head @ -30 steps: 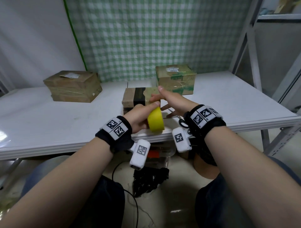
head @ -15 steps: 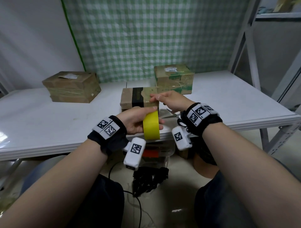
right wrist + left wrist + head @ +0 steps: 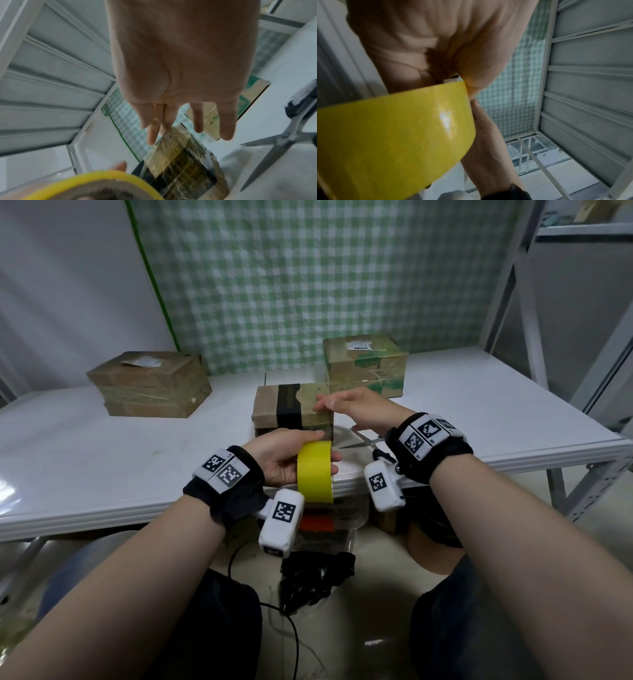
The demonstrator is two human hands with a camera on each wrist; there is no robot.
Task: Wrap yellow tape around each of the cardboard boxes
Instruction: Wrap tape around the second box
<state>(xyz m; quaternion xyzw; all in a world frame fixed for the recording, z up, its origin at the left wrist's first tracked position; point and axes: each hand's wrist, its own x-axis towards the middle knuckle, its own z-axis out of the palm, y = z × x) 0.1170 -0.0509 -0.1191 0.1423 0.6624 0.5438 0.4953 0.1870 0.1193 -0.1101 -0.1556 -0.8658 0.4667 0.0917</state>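
Yellow tape roll (image 3: 314, 470) on edge at table front. Three cardboard boxes: near (image 3: 291, 409) black-banded; left (image 3: 149, 385); rear (image 3: 365, 364) green-printed.

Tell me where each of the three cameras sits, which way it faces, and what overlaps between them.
Head: worn on the head, looking forward and down over the white table; both forearms, left hand and right hand show.
Left wrist: under the left hand, looking along it at the yellow tape roll it grips.
Right wrist: under the right hand, looking along straight fingers at the brown cardboard box with the black band and steel scissors.
Shared: the yellow tape roll appears in all three views.
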